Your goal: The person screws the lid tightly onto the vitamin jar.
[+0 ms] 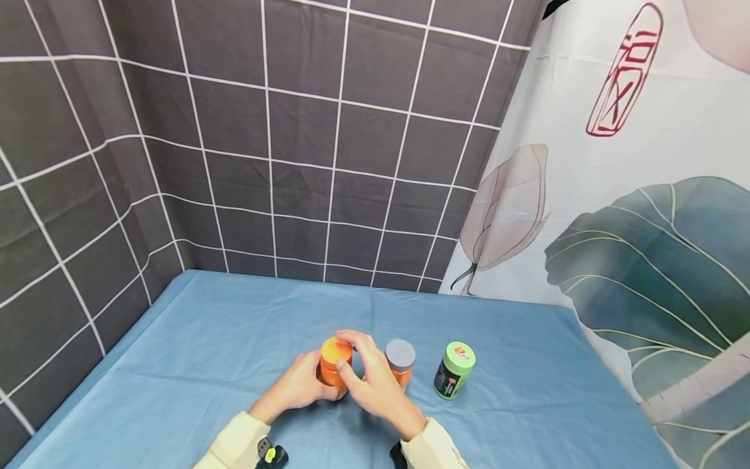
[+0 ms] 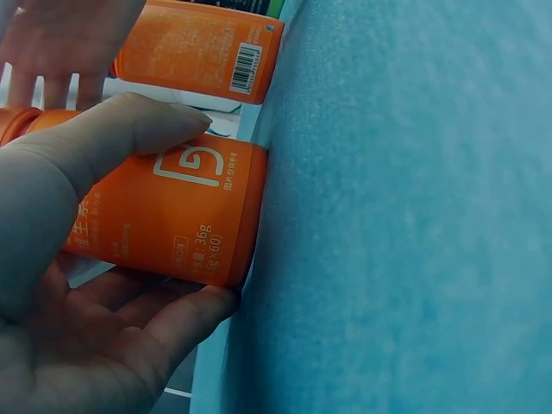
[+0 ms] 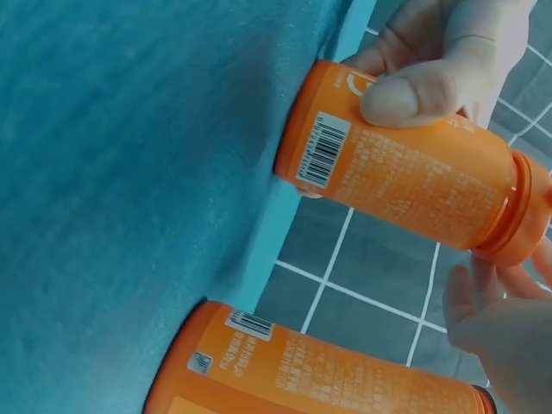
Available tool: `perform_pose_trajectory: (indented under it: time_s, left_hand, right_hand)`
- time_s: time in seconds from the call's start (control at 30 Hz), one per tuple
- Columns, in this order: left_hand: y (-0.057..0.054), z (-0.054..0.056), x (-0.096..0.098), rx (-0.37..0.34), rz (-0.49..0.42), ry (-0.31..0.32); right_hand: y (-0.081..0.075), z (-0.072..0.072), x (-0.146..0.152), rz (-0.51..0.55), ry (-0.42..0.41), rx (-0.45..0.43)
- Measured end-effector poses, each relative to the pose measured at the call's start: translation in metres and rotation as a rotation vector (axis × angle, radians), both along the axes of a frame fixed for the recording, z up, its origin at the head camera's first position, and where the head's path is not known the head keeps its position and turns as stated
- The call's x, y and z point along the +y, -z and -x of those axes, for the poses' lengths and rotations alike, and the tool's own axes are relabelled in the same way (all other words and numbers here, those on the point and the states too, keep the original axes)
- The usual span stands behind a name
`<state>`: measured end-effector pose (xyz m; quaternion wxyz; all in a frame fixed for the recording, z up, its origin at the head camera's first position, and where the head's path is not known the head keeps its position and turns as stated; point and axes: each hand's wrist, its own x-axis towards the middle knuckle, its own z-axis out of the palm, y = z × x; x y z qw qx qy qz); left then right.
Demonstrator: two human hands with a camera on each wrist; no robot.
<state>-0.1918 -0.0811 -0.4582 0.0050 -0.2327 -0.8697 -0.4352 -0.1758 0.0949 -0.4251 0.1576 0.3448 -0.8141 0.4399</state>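
An orange bottle [image 2: 190, 207] with printed text stands with its base at the blue cloth. My left hand [image 1: 299, 384] grips its body, thumb on one side and fingers on the other. Around the bottle's orange lid [image 1: 336, 350], my right hand [image 1: 377, 384] holds with thumb and fingers. The lid sits on the bottle's neck, as the right wrist view shows. Just right of my right hand is a second orange bottle [image 3: 302, 371] with a grey lid [image 1: 400, 355], partly hidden by that hand in the head view.
Farther right stands a dark jar with a green lid [image 1: 459, 356] and green base. A blue cloth [image 1: 234, 326] covers the table. Behind it hangs a dark grey curtain [image 1: 299, 130] with white grid lines, and a white leaf-patterned one [image 1: 562, 117] hangs at right.
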Motion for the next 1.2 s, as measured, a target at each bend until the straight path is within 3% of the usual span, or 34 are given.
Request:
perform_pose_trajectory:
  time_s: [0.5,0.9,1.2]
  left_hand:
    - [0.0001,-0.0004,-0.0005,-0.009,0.002,0.001]
    - [-0.0034,0.0003,0.0010,0.010,0.017,-0.015]
    - [-0.0001,0.0001,0.0005,0.010,0.016,-0.015]
  right_hand:
    - [-0.0003,-0.0002,-0.0029,-0.012,0.065,-0.024]
    - [-0.0022,0.0003,-0.0002,0.003,-0.047,0.011]
    - [-0.0002,0.0006,-0.0003,-0.009,0.030,-0.028]
